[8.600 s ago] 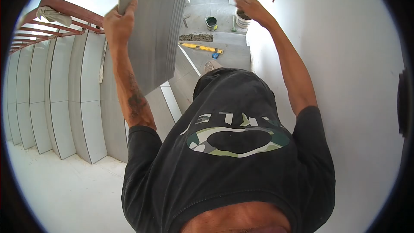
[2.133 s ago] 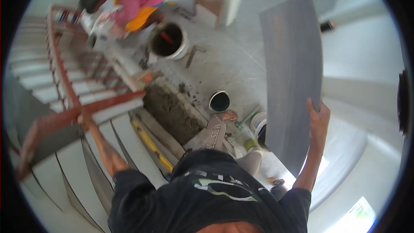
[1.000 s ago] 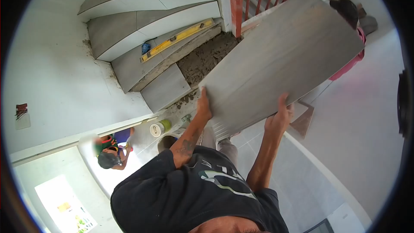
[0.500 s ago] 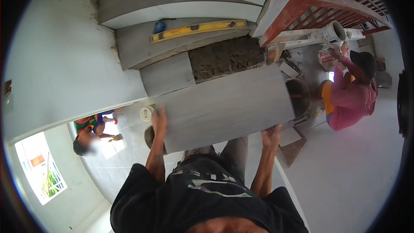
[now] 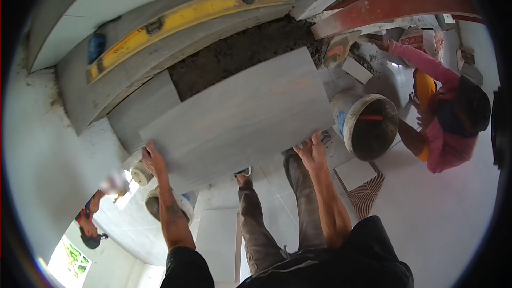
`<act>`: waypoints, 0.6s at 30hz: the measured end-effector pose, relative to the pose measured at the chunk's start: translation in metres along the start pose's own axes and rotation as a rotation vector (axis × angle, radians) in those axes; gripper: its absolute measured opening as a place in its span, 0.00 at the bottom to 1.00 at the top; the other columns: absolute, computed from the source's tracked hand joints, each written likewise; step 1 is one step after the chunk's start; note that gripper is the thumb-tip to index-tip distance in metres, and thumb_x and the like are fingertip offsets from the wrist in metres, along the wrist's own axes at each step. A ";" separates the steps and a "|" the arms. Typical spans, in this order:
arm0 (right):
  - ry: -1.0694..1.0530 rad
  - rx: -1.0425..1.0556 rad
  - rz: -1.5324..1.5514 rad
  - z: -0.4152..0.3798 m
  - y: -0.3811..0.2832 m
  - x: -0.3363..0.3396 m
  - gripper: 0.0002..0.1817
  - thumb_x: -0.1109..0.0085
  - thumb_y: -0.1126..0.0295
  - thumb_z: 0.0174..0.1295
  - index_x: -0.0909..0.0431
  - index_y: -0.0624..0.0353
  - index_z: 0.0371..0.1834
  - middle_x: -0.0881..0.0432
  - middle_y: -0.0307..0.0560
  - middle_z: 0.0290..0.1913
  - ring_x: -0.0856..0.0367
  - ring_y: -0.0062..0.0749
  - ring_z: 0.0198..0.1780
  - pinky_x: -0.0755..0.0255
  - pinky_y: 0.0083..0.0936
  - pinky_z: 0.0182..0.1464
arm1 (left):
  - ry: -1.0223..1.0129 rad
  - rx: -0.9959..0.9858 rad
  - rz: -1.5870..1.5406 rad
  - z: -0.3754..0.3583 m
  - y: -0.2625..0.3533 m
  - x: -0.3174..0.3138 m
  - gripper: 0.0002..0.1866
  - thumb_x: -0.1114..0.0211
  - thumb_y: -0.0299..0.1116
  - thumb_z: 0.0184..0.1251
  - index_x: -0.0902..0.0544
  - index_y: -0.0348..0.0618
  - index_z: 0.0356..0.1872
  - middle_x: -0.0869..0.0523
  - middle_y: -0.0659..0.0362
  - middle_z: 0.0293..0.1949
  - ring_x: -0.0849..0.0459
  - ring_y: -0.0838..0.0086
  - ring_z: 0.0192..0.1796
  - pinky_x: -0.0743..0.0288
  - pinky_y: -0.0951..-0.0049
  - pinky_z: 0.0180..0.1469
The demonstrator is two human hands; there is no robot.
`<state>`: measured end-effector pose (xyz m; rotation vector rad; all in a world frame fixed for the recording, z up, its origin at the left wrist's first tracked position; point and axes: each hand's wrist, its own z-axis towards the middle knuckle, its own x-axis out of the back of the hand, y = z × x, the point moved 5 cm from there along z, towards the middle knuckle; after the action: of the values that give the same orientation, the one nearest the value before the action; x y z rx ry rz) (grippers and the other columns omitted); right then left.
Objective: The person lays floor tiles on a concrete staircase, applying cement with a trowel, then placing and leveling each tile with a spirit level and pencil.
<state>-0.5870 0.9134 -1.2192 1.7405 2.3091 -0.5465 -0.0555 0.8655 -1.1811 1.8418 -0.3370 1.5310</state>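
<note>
Head camera, looking steeply down: the large grey rectangular floor tile [image 5: 234,114] is held nearly flat over the lowest stair step, its far edge reaching over the dark bed of wet mortar [image 5: 240,48] spread on that step. The left hand [image 5: 153,159] clasps the tile's near-left corner, fingers curled over the edge; the right hand [image 5: 311,152] holds the near-right edge, thumb on top and fingers under it. Both grips are pressed closed on the tile.

Left of the tile, an already laid grey tile piece [image 5: 141,114] covers the step beside the mortar. Beyond the tile, on the next step up, lies a long yellow spirit level [image 5: 186,16], with a small blue object [image 5: 96,48] at its left end. Right of the tile stands a white plastic bucket [image 5: 368,125] with dark mortar inside, just beside the tile's right corner. Farther right of the tile, a person in a pink top [image 5: 442,117] crouches on the floor, an arm stretched toward the base of the red-brown stair railing [image 5: 394,5]. Below the tile, near the left hand, a small white tub [image 5: 141,173] and another pail [image 5: 154,202] stand on the pale floor, partly hidden by the forearm. The person's own legs in grey trousers [image 5: 298,192] stand under the tile's near edge.
</note>
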 end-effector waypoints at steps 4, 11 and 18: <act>-0.036 0.058 0.013 0.050 -0.003 -0.037 0.30 0.57 0.50 0.73 0.43 0.60 0.69 0.36 0.50 0.66 0.39 0.49 0.71 0.40 0.55 0.72 | 0.015 -0.069 -0.097 0.040 0.062 -0.046 0.29 0.44 0.55 0.65 0.20 0.32 0.28 0.22 0.42 0.24 0.25 0.50 0.30 0.34 0.54 0.39; -0.126 0.106 -0.024 0.091 -0.004 -0.059 0.30 0.58 0.50 0.73 0.41 0.62 0.67 0.34 0.55 0.67 0.37 0.50 0.70 0.42 0.59 0.72 | 0.054 -0.165 -0.132 0.084 0.072 -0.088 0.27 0.43 0.53 0.64 0.20 0.32 0.26 0.23 0.46 0.22 0.26 0.56 0.29 0.32 0.58 0.39; -0.088 0.091 0.014 0.097 -0.003 -0.071 0.30 0.60 0.50 0.74 0.42 0.64 0.68 0.34 0.58 0.68 0.38 0.52 0.71 0.44 0.60 0.71 | 0.045 -0.181 -0.158 0.090 0.084 -0.092 0.26 0.43 0.51 0.64 0.17 0.32 0.30 0.18 0.44 0.26 0.23 0.53 0.31 0.30 0.57 0.41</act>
<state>-0.5759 0.8106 -1.2802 1.7331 2.2436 -0.7208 -0.0631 0.7250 -1.2428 1.6503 -0.2917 1.3847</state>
